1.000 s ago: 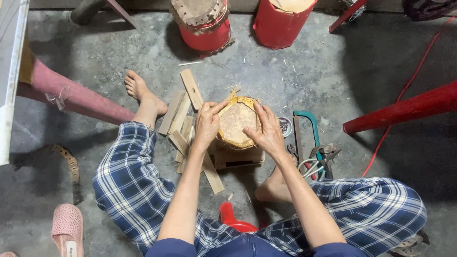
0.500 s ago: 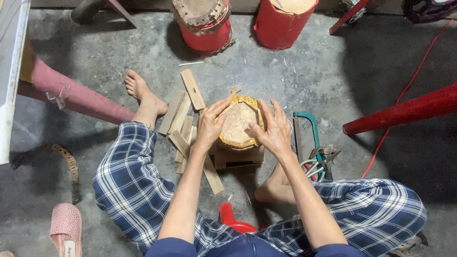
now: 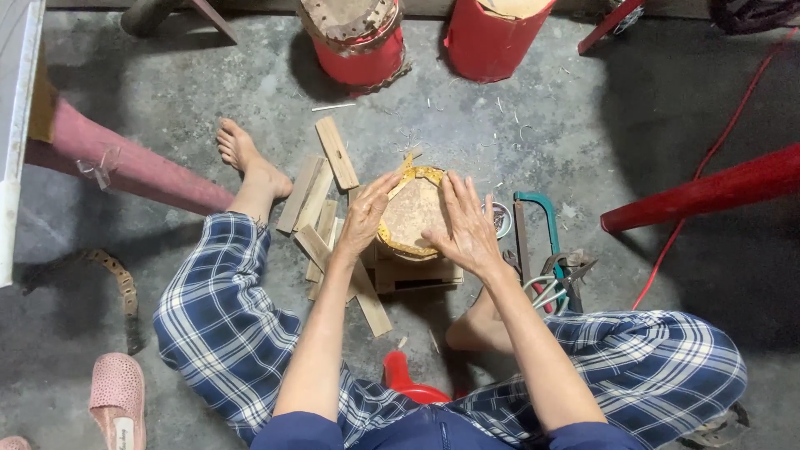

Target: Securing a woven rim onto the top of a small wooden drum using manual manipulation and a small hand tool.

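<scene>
A small round drum (image 3: 410, 212) with a tan skin top and yellow rim sits on a low wooden block (image 3: 417, 273) between my legs. My left hand (image 3: 367, 215) presses against the drum's left rim, fingers curled on the edge. Across from it, my right hand (image 3: 467, 225) lies flat with fingers spread over the right side of the skin. Neither hand lifts the drum; both rest on it.
Several wooden slats (image 3: 325, 204) lie left of the drum. A teal hacksaw (image 3: 537, 225), pliers (image 3: 571, 271) and a small tin (image 3: 500, 218) lie to the right. Two red drums (image 3: 358, 42) (image 3: 493, 33) stand beyond. A red cable (image 3: 708, 158) and red bar (image 3: 708, 190) cross the right side.
My right hand has slid from gripping the drum's right rim to lying flat across the skin. My left hand shifted slightly on the left rim.
</scene>
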